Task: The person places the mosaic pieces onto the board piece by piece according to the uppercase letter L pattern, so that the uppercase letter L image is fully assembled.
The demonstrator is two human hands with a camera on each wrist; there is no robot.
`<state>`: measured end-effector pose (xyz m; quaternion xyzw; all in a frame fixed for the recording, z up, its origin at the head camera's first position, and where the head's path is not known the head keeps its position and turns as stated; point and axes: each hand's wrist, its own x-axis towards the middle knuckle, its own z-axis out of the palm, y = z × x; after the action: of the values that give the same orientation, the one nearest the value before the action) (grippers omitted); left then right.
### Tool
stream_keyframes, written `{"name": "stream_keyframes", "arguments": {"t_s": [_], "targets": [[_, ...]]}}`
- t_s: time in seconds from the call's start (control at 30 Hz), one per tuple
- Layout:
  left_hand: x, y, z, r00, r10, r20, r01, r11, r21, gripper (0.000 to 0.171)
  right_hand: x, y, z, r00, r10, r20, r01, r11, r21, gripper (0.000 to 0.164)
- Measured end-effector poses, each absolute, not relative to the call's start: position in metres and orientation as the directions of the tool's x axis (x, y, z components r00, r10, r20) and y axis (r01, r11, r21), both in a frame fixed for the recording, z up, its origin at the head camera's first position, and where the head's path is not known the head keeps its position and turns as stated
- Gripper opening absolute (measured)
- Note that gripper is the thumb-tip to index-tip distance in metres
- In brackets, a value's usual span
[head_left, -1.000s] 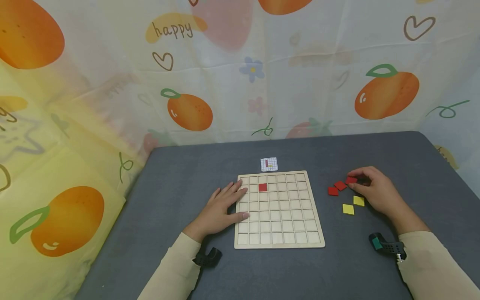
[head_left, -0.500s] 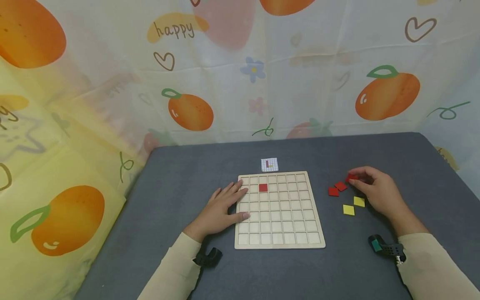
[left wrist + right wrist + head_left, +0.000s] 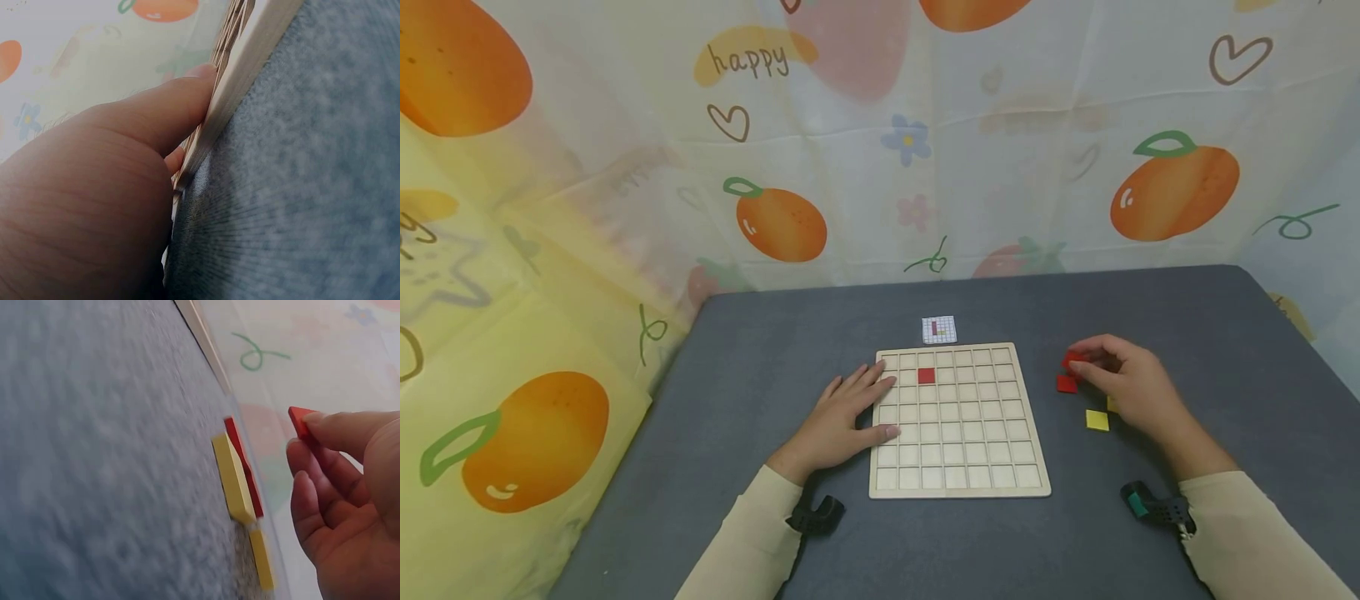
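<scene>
My right hand (image 3: 1123, 379) pinches a red square tile (image 3: 300, 419) between thumb and fingers, raised off the table in the right wrist view. Beneath and beside it lie another red tile (image 3: 1066, 384) and two yellow tiles, one yellow tile (image 3: 1097, 420) in full sight and one partly behind the hand. My left hand (image 3: 831, 421) rests with spread, straight fingers on the left edge of a wooden grid board (image 3: 958, 492). In the left wrist view its thumb (image 3: 169, 112) lies over the board's rim. One red tile (image 3: 927, 376) sits in a cell of the second row.
Behind the board lies a small white card (image 3: 939, 330) printed with a coloured grid pattern. The dark grey table (image 3: 775, 333) ends at a hanging cloth (image 3: 850, 167) with orange fruit prints, which also runs along the left side.
My right hand has lifted the red tile and moved left with it, over the other red tiles. The left hand and the board have stayed put.
</scene>
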<state>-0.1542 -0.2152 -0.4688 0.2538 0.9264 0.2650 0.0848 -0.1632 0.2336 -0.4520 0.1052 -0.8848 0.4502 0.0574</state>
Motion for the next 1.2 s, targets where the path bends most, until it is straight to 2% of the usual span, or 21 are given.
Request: {"name": "stream_keyframes", "arguments": {"t_s": [0.3,0.57,0.93,1.2], "targets": [[-0.155,-0.214,-0.471,-0.856,0.517,-0.020,0.430,0.731,0.530,0.083,-0.158,0.214,-0.449,-0.966,-0.169,0.198,-0.258,0.516,-0.817,0.022],[-0.153,-0.214,-0.469,-0.858,0.513,-0.021,0.426,0.733,0.530,0.084,-0.151,0.191,-0.449,-0.956,-0.210,0.203,-0.286,0.521,-0.804,0.019],[-0.155,-0.214,-0.467,-0.858,0.513,-0.020,0.424,0.730,0.536,0.085,-0.149,0.158,-0.447,-0.937,-0.257,0.237,-0.322,0.372,-0.871,0.012],[-0.155,-0.215,-0.470,-0.859,0.512,-0.014,0.427,0.731,0.532,0.086,-0.150,0.134,-0.451,-0.933,-0.263,0.246,-0.332,0.363,-0.871,0.011]]}}
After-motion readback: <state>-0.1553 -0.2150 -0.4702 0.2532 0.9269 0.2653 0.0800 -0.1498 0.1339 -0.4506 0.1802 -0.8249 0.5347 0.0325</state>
